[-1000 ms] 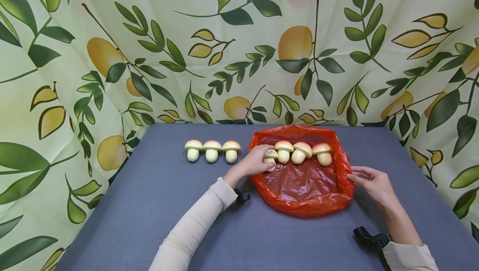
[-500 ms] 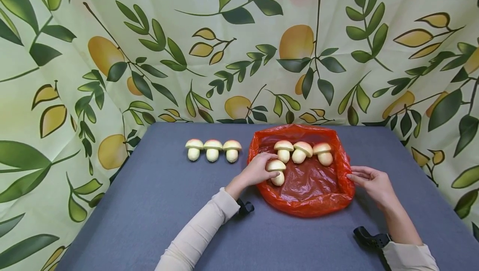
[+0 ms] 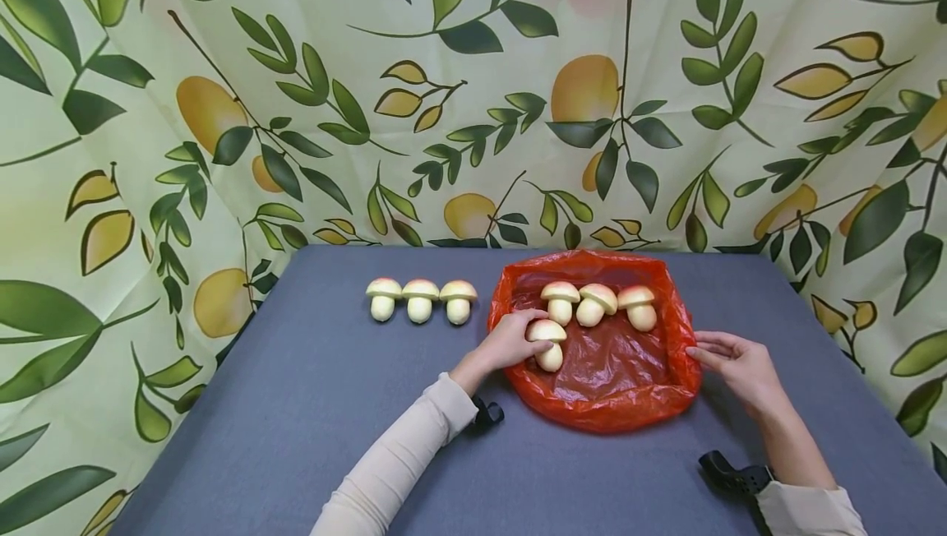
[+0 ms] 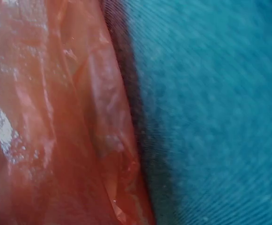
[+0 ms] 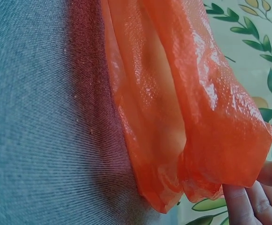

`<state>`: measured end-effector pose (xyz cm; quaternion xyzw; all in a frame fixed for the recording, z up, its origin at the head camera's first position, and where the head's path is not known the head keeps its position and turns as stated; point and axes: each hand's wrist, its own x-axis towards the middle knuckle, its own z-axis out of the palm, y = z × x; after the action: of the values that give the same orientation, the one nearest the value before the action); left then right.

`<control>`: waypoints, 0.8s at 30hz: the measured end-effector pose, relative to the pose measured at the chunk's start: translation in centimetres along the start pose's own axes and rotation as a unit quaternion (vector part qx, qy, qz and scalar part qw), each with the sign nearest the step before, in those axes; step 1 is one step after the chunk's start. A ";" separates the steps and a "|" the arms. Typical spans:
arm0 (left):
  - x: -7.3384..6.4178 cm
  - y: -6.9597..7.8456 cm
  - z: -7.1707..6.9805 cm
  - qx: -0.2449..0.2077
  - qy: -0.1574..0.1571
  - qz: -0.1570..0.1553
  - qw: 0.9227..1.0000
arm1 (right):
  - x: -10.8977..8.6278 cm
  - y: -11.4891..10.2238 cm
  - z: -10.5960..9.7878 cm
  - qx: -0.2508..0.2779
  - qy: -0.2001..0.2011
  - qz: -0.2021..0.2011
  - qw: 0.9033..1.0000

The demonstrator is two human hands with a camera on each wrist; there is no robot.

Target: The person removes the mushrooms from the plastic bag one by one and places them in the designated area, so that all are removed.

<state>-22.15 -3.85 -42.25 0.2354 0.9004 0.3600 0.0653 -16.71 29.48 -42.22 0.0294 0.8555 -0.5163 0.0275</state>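
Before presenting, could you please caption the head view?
Left hand holds a mushroom inside a red bag; right hand pinches the bag's side.

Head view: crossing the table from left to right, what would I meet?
A row of three cream, red-tinged mushroom-shaped objects → the bare left-hand grip → three unheld mushrooms of the same kind inside the open red plastic bag → the bare right-hand grip.

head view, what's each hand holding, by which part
The left hand holds a mushroom by the left side of its cap and stem; the right hand pinches the red plastic bag by its right edge.
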 end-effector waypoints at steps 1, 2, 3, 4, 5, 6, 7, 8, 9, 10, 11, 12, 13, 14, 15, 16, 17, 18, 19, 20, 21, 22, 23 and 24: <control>-0.1 0.0 0.0 -0.002 0.002 0.001 1.000 | 0.0 0.0 0.0 0.001 0.000 0.001 1.000; -0.1 0.1 0.0 -0.005 0.004 0.003 1.000 | 0.0 0.0 0.0 0.001 0.000 0.001 1.000; -0.2 0.1 0.0 -0.005 0.006 0.005 1.000 | 0.0 0.0 0.0 0.003 0.000 0.001 1.000; -0.2 0.1 0.0 -0.006 0.008 0.007 1.000 | -0.1 0.0 -0.1 0.005 0.000 -0.001 1.000; -0.3 0.2 0.0 -0.008 0.010 0.010 1.000 | -0.1 0.0 -0.1 0.007 0.000 -0.003 1.000; -0.3 0.2 -0.1 -0.009 0.012 0.013 1.000 | -0.1 0.0 -0.1 0.010 0.001 -0.006 1.000; -0.4 0.2 -0.2 -0.012 0.015 0.016 1.000 | -0.1 0.0 -0.1 0.013 0.002 -0.008 1.000; -0.4 0.3 -0.3 -0.018 0.019 0.019 0.999 | -0.1 0.0 -0.1 0.016 0.003 -0.011 1.000; -0.5 0.3 -0.4 -0.023 0.024 0.022 0.999 | -0.1 0.0 -0.1 0.018 0.003 -0.013 1.000; -0.6 0.3 -0.5 -0.030 0.027 0.024 0.999 | -0.1 0.0 -0.1 0.021 0.004 -0.015 1.000; -0.7 0.4 -0.7 -0.038 0.031 0.028 0.998 | -0.1 0.0 -0.1 0.023 0.005 -0.017 1.000; -0.8 0.4 -0.9 -0.045 0.034 0.031 0.998 | -0.1 0.0 -0.1 0.026 0.006 -0.019 0.999; -0.9 0.5 -1.0 -0.053 0.036 0.032 0.997 | -0.1 0.0 -0.1 0.028 0.006 -0.020 0.999; -1.1 0.5 -1.2 -0.058 0.037 0.034 0.997 | -0.1 0.1 -0.1 0.030 0.006 -0.021 0.999; -1.2 0.5 -1.4 -0.062 0.036 0.037 0.997 | -0.1 0.1 0.0 0.036 0.005 -0.023 0.999; -1.4 0.5 -1.6 -0.070 0.035 0.038 0.996 | -0.1 0.2 0.0 0.040 0.005 -0.024 0.999; -1.6 0.6 -1.8 -0.079 0.034 0.038 0.996 | -0.1 0.2 0.0 0.045 0.005 -0.026 0.999; -1.8 0.6 -2.0 -0.087 0.033 0.037 0.995 | -0.1 0.3 0.0 0.048 0.004 -0.027 0.998; -2.1 0.6 -2.3 -0.096 0.031 0.035 0.994 | -0.1 0.3 0.1 0.049 0.004 -0.027 0.998; -2.3 0.6 -2.5 -0.105 0.030 0.034 0.993 | 0.0 0.3 0.1 0.052 0.003 -0.027 0.998; -2.6 0.6 -2.8 -0.115 0.029 0.034 0.992 | 0.0 0.3 0.0 0.051 0.003 -0.027 0.998; -2.9 0.6 -3.0 -0.124 0.029 0.032 0.991 | 0.0 0.3 0.1 0.048 0.003 -0.024 0.999; -3.1 0.6 -3.2 -0.127 0.029 0.034 0.991 | 0.0 0.3 0.1 0.045 0.004 -0.023 0.999; -3.4 0.5 -3.5 -0.129 0.030 0.036 0.991 | 0.0 0.3 0.1 0.039 0.003 -0.020 0.999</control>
<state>-19.97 -7.27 -39.55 0.2468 0.8388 0.4820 0.0553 -16.69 29.56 -42.55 0.0147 0.8349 -0.5500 0.0135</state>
